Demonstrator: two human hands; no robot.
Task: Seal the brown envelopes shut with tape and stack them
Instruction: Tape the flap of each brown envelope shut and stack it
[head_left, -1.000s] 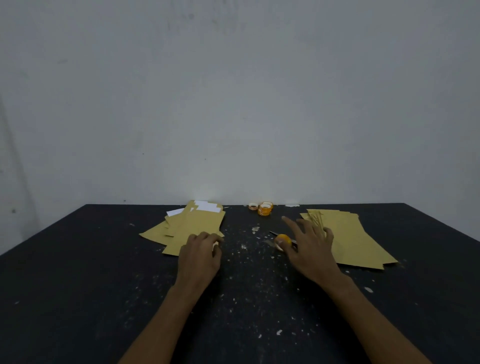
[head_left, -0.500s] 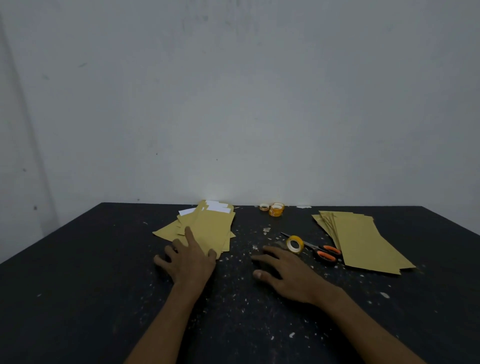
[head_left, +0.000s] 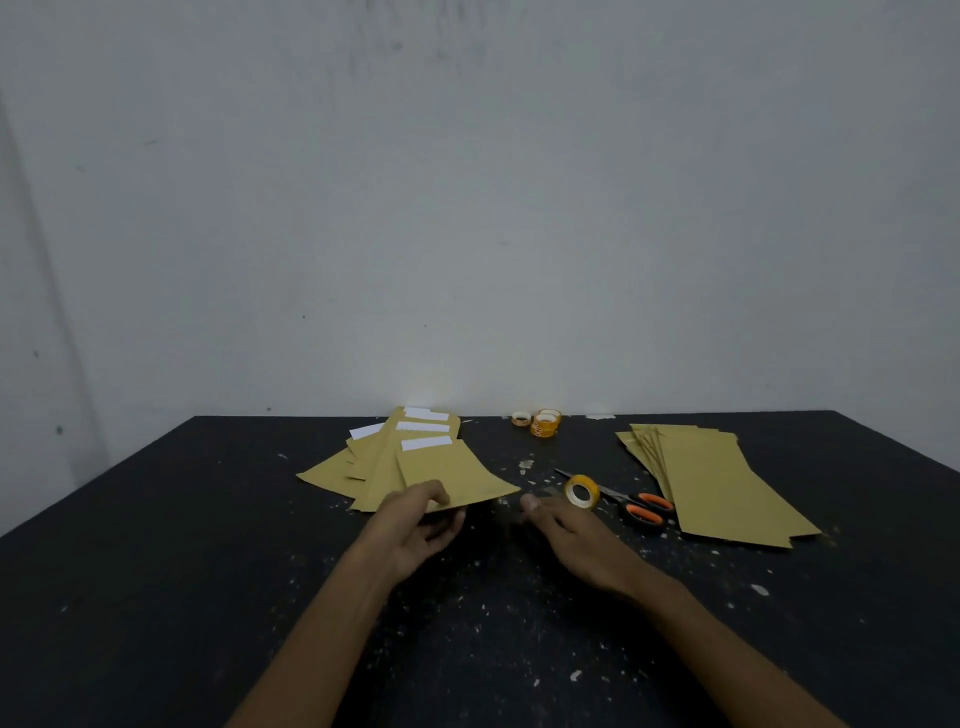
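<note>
My left hand (head_left: 415, 530) pinches the near edge of a brown envelope (head_left: 452, 475) and lifts it off a loose pile of brown envelopes (head_left: 363, 457) with white paper showing at their far ends. My right hand (head_left: 576, 540) hovers flat and relaxed over the table just right of that envelope, holding nothing. A yellow tape roll (head_left: 582, 491) stands just beyond its fingertips. A neat stack of brown envelopes (head_left: 722, 483) lies at the right.
Orange-handled scissors (head_left: 631, 504) lie between the tape roll and the right stack. Small tape rolls (head_left: 543, 422) sit by the table's far edge against the grey wall. The black table (head_left: 156, 571) is speckled with white scraps.
My left hand went from resting on the left pile to pinching and lifting its top envelope. My right hand let go of the tape roll beside the scissors and moved toward the middle.
</note>
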